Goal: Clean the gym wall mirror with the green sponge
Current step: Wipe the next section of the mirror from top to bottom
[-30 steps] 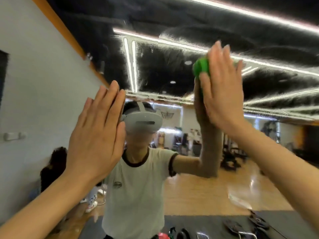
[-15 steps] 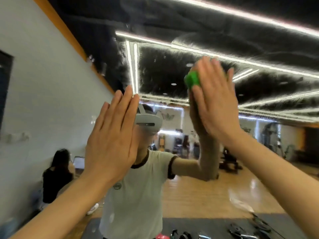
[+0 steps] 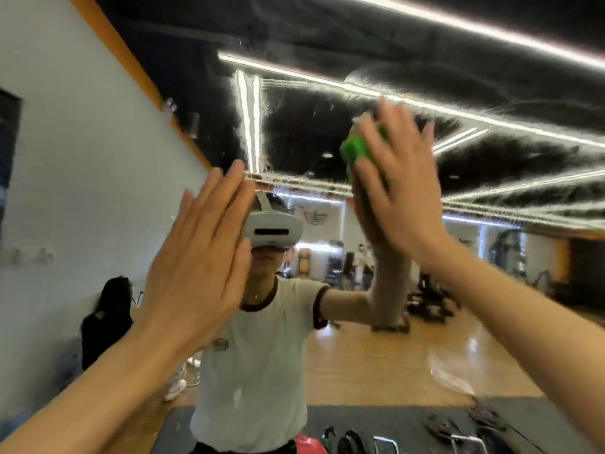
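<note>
The wall mirror (image 3: 491, 322) fills most of the head view and reflects me and the gym. My right hand (image 3: 402, 191) is raised high, and its straight, spread fingers press the green sponge (image 3: 355, 150) flat against the glass. Only the sponge's left part shows past my fingers. My left hand (image 3: 199, 257) is held up lower and to the left, palm toward the mirror, fingers straight and together, holding nothing. Wet streaks smear the upper glass around the sponge.
A pale wall with an orange band (image 3: 82, 158) meets the mirror's left edge. In the reflection a seated person in black (image 3: 108, 319) is at the left. Gym machines stand at the back on a wooden floor, and weight plates (image 3: 458, 427) lie on a dark mat.
My right hand has slid the sponge down and to the left across the glass. My left hand has stayed raised, flat and open, shifting slightly right in the view.
</note>
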A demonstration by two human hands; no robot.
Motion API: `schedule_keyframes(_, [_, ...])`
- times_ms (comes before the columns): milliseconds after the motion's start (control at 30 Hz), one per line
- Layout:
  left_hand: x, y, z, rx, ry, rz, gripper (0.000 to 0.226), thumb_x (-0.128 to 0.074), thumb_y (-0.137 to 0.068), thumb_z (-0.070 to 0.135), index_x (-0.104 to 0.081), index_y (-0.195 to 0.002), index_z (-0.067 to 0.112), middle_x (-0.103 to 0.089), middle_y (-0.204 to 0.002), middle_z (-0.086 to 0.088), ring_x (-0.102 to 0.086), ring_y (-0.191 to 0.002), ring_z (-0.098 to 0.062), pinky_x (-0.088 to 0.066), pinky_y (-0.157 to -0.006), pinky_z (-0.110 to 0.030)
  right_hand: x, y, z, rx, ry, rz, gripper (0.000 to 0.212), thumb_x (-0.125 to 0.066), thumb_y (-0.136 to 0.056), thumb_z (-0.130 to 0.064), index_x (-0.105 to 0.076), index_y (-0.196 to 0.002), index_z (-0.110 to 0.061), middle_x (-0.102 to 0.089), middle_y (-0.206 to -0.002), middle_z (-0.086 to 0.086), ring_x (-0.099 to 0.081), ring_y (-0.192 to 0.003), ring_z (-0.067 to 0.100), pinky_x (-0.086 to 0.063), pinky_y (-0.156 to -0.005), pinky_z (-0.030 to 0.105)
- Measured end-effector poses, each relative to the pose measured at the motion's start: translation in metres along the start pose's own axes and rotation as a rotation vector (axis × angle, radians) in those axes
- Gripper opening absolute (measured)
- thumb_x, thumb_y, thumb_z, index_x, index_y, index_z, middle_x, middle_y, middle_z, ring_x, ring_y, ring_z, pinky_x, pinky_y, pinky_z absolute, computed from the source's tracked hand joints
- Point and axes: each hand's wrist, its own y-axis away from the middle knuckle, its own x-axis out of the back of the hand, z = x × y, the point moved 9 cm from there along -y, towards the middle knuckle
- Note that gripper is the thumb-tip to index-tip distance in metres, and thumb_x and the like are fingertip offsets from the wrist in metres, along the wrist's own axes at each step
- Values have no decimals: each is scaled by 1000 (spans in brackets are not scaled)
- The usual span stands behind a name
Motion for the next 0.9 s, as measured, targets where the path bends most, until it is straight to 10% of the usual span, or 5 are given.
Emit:
schedule_keyframes(133, [22,20,-48,105,-6,53,57,-26,-106,29,-27,-159,7,-19,-168,-8,-9,-156,-19,-7,-128,-42,-3,-27,3,-247,-13,132,52,-24,-108,-31,-36,-155,-10,-26,-165,8,-11,-155,28,0,-126,51])
schedule_keyframes(400, [12,34,-73,92,6,56,57,-16,-108,38,-11,-163,23,-5,-171,3,-6,-157,-21,-8,-127,-49,-34,129,-111,645,133,-244,54,-43,-107,-28,-26,-157,-16,-21,-166,4,-11,-155,23,-5,-127,45])
schedule_keyframes(667, [25,30,-63,71,-96,54,58,-26,-104,24,-24,-158,3,-20,-166,-14,-2,-156,-15,5,-126,-27,-12,-39,-25,-290,12,137,54,-22,-108,-31,-30,-157,-10,-25,-165,7,-10,-155,27,1,-126,49])
schedule_keyframes(900, [24,31,-65,99,-93,18,58,-26,-106,26,-21,-160,4,-15,-169,-11,-7,-156,-22,6,-126,-28,-44,132,-156,468,152,-181,49,-36,-110,-29,-33,-155,-11,-25,-163,6,-15,-154,23,1,-126,45])
